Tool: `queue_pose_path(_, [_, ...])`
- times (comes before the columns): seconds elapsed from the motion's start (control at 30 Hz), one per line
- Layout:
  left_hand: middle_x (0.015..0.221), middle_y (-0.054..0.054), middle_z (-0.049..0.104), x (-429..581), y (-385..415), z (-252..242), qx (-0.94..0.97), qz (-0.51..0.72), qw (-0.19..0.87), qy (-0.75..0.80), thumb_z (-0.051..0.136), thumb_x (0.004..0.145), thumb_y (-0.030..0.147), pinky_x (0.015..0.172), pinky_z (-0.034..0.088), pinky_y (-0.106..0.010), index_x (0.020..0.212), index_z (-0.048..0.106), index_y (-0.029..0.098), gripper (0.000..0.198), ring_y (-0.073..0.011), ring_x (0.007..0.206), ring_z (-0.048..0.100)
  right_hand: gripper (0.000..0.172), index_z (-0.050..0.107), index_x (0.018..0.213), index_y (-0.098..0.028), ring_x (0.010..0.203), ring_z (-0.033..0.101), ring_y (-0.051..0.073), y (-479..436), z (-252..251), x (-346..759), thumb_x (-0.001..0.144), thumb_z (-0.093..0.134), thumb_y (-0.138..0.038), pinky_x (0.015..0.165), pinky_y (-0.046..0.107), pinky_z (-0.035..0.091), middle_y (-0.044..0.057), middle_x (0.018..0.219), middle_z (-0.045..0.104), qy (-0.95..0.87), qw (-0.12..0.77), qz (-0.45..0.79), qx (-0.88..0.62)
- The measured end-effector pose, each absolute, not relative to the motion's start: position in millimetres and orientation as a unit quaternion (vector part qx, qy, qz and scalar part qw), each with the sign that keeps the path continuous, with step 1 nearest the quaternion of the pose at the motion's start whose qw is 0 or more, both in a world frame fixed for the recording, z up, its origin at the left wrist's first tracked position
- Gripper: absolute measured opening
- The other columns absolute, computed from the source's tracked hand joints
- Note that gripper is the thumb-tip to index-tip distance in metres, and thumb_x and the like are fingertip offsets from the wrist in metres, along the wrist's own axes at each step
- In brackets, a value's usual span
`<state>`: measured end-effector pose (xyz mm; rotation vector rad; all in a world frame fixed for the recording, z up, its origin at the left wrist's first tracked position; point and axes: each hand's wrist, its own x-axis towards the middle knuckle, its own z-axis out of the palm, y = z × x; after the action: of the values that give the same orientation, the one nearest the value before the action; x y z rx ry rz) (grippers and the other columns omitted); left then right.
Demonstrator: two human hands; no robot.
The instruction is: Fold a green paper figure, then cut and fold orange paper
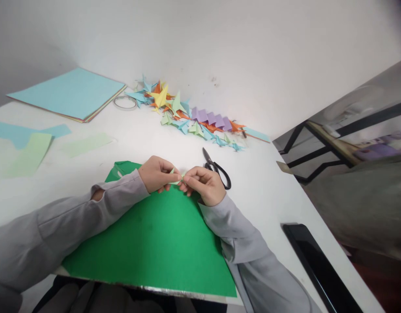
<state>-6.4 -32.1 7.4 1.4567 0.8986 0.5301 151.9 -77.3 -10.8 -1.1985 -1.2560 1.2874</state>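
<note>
Left hand and right hand both in a closed fingertip grip on small light-green paper piece, frame centre, over green sheet; scissors partly behind right hand, folded paper shapes upper centre on tabletop.

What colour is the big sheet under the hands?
Plain green sheet, showing best in the head view.

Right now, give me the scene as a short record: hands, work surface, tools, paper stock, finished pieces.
left hand: pinching pale green paper
right hand: pinching same paper
below hands: green sheet
tool: black-handled scissors, beside right hand
stock: paper stack, light blue on top
folded pieces: multicoloured, along the wall
</note>
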Motion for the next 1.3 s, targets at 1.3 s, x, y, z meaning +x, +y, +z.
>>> queue_pose_path(1.3, [0.033,0.004,0.051,-8.1,-29.2,6.5,0.632,0.226,0.636,0.380,0.064,0.058,0.011,0.025,0.031,-0.014,0.058,0.061,0.010,0.004,-0.0059,0.024,0.041,0.033,0.058,0.057,-0.014,0.040,0.054,0.008,-73.8,-5.0,154.0,0.053,0.078,-0.041,0.038,0.019,0.042,0.001,0.048,0.064,-0.503,0.407,0.570,-0.506])
